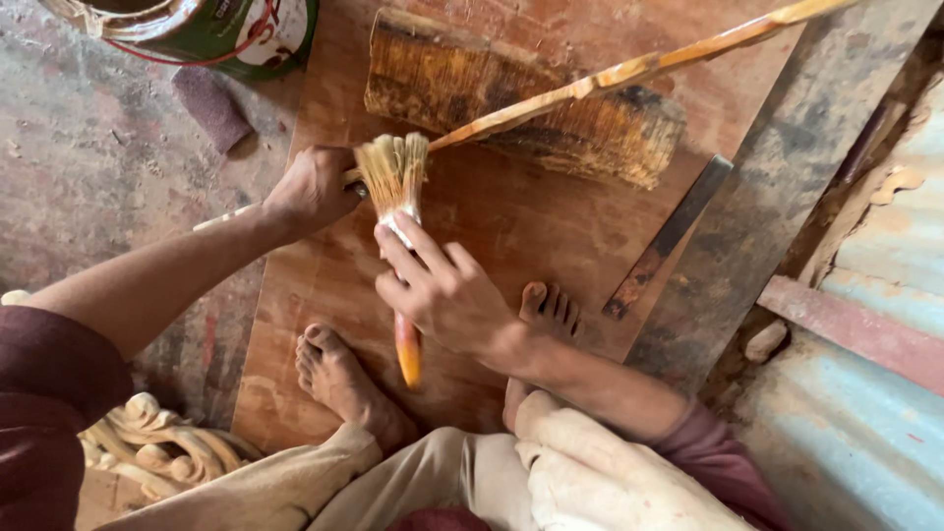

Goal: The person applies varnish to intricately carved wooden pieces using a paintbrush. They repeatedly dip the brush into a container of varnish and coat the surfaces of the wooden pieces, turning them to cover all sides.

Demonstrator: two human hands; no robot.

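Paintbrush (396, 197) gripped by the closed right hand (447, 295), bristles pressed against a long wooden strip (629, 71), strip's near end clasped in the closed left hand (313, 187), both held above a plywood board (521, 226), paint can (211, 29) beyond
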